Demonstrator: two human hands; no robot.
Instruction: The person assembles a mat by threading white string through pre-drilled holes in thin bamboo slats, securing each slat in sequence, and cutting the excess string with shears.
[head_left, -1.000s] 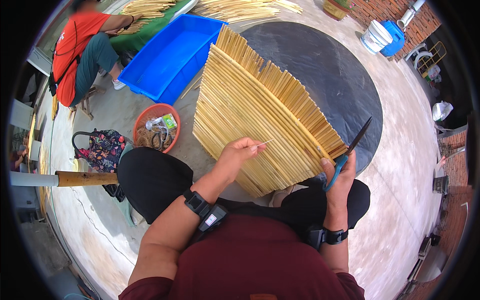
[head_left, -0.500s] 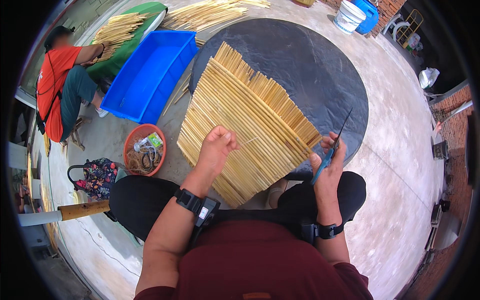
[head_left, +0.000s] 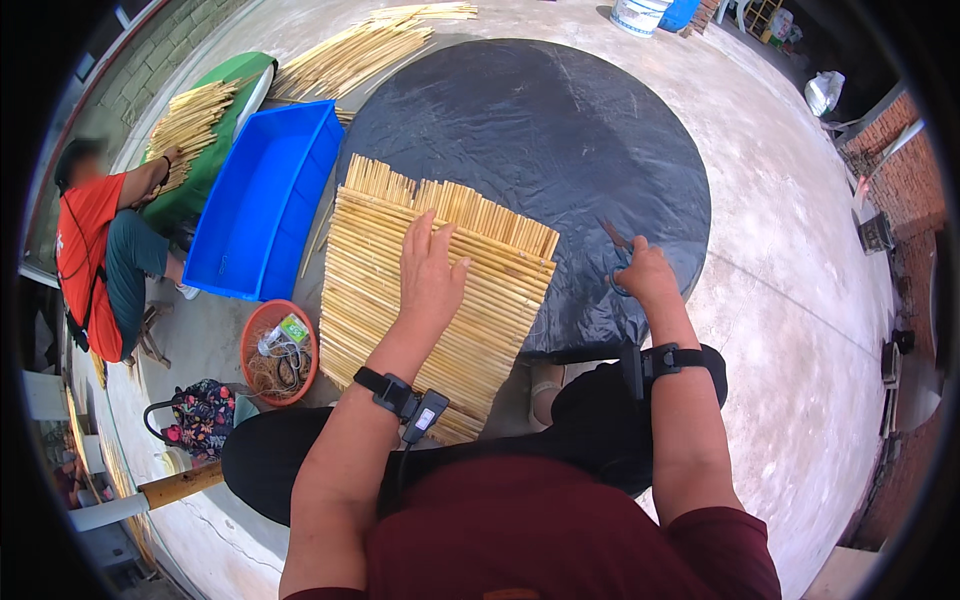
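At the lower centre, two black wrist straps sit one on each forearm; the left one's module (head_left: 427,410) bears a single white label, its print too small to read. At the centre lies one reed mat (head_left: 480,335), its rows of straw-coloured stalks topped by a shorter, jagged strip. The left hand (head_left: 428,277) is over it, palm down, fingers loosely spread and pinching nothing visible. Right of centre, the right hand (head_left: 650,272) is curled around the handles of one pair of blue-handled scissors (head_left: 616,237), above a round black plastic sheet (head_left: 560,130). At left stand one floral bag (head_left: 203,418) and one orange-red basin (head_left: 313,340) of tangled fibre with one green packet (head_left: 294,328). Beyond are one blue tub (head_left: 245,190) and, upper left, one seated co-worker (head_left: 92,230) touching one of two heaps of loose stalks (head_left: 350,52). One white bucket (head_left: 638,17) with illegible lettering tops the frame.
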